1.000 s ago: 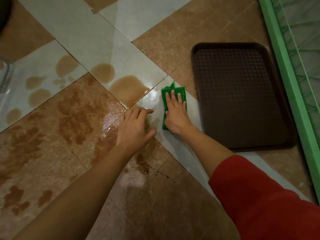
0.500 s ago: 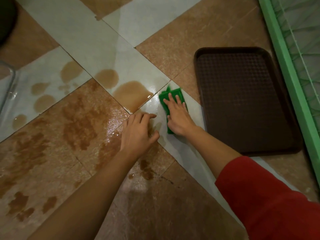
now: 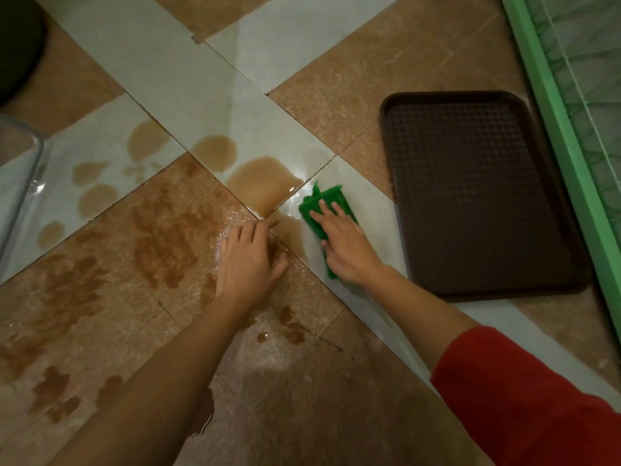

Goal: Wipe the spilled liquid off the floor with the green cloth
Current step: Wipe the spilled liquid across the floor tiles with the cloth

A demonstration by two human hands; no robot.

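Spread over the left and middle of the tiled floor (image 3: 336,79): brown spilled liquid (image 3: 265,185) in pools and smears, with a dark brown tray (image 3: 477,196) lying to the right beside a green frame (image 3: 571,163). Resting flat on a wet tan tile: left hand (image 3: 248,264), fingers (image 3: 250,232) straight and close together, holding nothing. Pressing on the green cloth (image 3: 327,201), folded on a pale tile between the nearest pool and the tray: right hand (image 3: 346,250), fingers laid straight on top, not curled round it.
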